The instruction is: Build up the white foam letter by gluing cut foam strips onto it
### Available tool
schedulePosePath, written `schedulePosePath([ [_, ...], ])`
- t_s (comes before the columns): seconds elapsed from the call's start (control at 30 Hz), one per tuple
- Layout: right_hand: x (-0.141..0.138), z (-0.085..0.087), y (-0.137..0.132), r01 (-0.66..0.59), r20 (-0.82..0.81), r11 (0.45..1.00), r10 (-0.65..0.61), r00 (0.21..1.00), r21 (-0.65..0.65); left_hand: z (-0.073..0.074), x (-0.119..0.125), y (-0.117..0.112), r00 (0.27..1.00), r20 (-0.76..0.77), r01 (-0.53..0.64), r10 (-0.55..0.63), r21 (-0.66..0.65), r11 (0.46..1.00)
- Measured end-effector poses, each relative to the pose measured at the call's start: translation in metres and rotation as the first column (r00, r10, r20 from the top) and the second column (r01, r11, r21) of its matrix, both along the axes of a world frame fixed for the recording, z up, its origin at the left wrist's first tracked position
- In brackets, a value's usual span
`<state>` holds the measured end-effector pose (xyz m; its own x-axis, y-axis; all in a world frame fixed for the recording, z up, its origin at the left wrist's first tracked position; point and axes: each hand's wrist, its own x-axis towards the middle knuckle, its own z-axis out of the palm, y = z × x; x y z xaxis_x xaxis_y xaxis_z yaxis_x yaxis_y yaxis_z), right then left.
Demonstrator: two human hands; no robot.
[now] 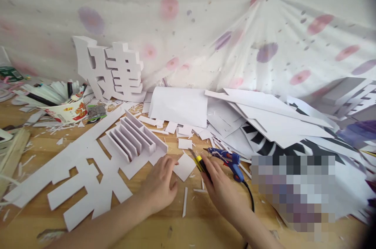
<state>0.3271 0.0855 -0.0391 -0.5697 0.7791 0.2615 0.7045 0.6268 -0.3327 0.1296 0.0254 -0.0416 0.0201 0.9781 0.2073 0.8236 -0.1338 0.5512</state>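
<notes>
My left hand (160, 184) rests on the wooden table (164, 225) with its fingers curled, the fingertips touching the edge of a small white paper square (184, 166). My right hand (221, 190) is closed round a yellow and black utility knife (199, 161), whose tip points at that square. Just beyond the right hand lies a blue glue gun (227, 159) with a black cord. To the left lies a large flat white cut-out character (85, 170) with raised card strips (135, 137) glued upright on part of it.
A finished white 3D character (110, 70) stands against the flowered cloth backdrop. Loose white sheets (264, 119) pile up at right. Paper scraps litter the table. A printed paper bowl (69, 112) with pens sits at left, wooden sticks (11, 155) at the far left.
</notes>
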Motion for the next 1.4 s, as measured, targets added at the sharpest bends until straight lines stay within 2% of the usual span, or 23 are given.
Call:
schedulePosePath([
  [0.1,0.007,0.005,0.002,0.096,-0.057,0.992,-0.092,0.994,0.076,0.000,0.007,0.009,0.981,-0.039,0.189,-0.188,0.022,0.982],
  [0.17,0.011,0.007,0.002,0.138,-0.095,0.984,-0.128,0.987,0.110,-0.003,0.014,0.021,0.972,-0.068,0.224,-0.226,-0.040,0.974],
  [0.23,0.015,0.006,0.001,0.149,-0.112,0.981,-0.136,0.984,0.123,-0.007,0.021,0.032,0.979,-0.092,0.177,-0.184,-0.085,0.981],
  [0.33,0.020,-0.003,-0.002,0.129,-0.083,0.984,-0.119,0.989,0.121,-0.014,0.030,0.039,0.984,-0.111,0.135,-0.142,-0.065,0.989],
  [0.47,0.023,-0.014,-0.001,0.119,0.098,0.992,-0.123,0.987,0.049,-0.020,0.028,0.032,0.986,-0.126,0.111,-0.111,-0.003,0.994],
  [0.53,0.018,-0.010,0.000,0.119,0.226,0.993,-0.116,0.967,0.000,-0.022,0.024,0.027,0.981,-0.155,0.122,-0.117,0.022,0.992],
  [0.63,0.005,0.004,0.002,0.120,0.386,0.989,-0.079,0.919,-0.084,-0.028,0.020,0.022,0.970,-0.195,0.163,-0.147,0.066,0.984],
  [0.77,-0.009,0.016,0.005,0.131,0.504,0.981,-0.040,0.863,-0.145,-0.035,0.020,0.021,0.970,-0.198,0.170,-0.140,0.146,0.974],
  [1.07,-0.011,0.009,0.007,0.070,0.552,0.992,-0.001,0.834,-0.104,-0.031,0.022,0.023,0.970,-0.193,0.178,-0.148,0.146,0.973],
  [1.4,-0.009,0.000,0.008,-0.055,0.598,0.996,0.000,0.801,0.074,-0.027,0.021,0.024,0.962,-0.219,0.196,-0.162,0.143,0.970],
])
